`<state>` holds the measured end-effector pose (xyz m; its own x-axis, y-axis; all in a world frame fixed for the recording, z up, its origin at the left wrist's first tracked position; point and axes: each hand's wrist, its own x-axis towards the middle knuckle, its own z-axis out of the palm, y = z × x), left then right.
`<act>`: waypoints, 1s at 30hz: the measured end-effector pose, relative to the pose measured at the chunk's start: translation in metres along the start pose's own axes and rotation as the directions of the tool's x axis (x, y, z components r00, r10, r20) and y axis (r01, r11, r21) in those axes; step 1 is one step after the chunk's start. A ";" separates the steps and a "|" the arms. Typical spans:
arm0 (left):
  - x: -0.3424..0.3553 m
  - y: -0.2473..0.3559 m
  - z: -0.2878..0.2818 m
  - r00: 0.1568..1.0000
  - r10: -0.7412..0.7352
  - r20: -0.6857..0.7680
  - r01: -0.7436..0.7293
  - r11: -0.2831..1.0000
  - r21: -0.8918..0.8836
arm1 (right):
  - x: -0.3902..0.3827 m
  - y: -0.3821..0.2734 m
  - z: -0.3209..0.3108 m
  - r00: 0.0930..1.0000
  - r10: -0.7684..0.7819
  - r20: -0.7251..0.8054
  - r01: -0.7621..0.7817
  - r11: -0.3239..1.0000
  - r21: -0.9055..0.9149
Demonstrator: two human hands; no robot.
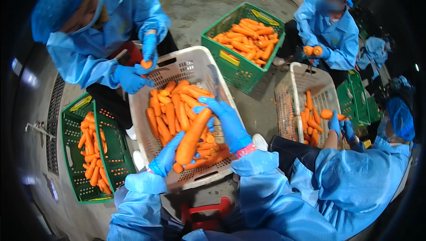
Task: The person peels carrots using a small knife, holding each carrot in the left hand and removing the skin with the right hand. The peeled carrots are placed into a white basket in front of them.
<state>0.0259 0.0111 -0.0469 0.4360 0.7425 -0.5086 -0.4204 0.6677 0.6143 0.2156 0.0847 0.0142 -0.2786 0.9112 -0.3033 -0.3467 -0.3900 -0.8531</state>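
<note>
Grasping one large orange carrot in both gloved hands, directly over the near part of the white crate. Cradling its thick lower end with the left hand; gripping its upper end with the right hand. Holding it aslant, above the loose carrots lying inside the white crate. Facing a blue-gowned co-worker at the far left side of the white crate, with a carrot end showing between gloved fingers. Seeing a green crate of carrots left of the white crate, a heaped green crate beyond its far right corner, a second white crate to its right, also containing carrots, and a red stool on its near side.
</note>
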 end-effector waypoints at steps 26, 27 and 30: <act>-0.001 0.000 -0.004 0.988 -0.068 0.137 0.088 0.985 -0.148 | 0.010 0.028 -0.011 0.995 0.054 0.089 -0.040 0.987 -0.153; 0.001 -0.003 -0.001 0.991 -0.093 0.101 0.104 0.988 -0.114 | 0.009 0.029 -0.013 0.991 0.076 0.113 -0.052 0.978 -0.200; 0.011 -0.027 -0.042 0.968 -0.183 -0.171 0.218 0.952 0.216 | 0.000 0.042 0.006 0.988 0.109 0.113 -0.064 0.938 -0.339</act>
<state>0.0091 0.0033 -0.0945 0.3631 0.6056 -0.7081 -0.1327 0.7859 0.6040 0.1959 0.0679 -0.0192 -0.4140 0.8427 -0.3443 -0.0036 -0.3797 -0.9251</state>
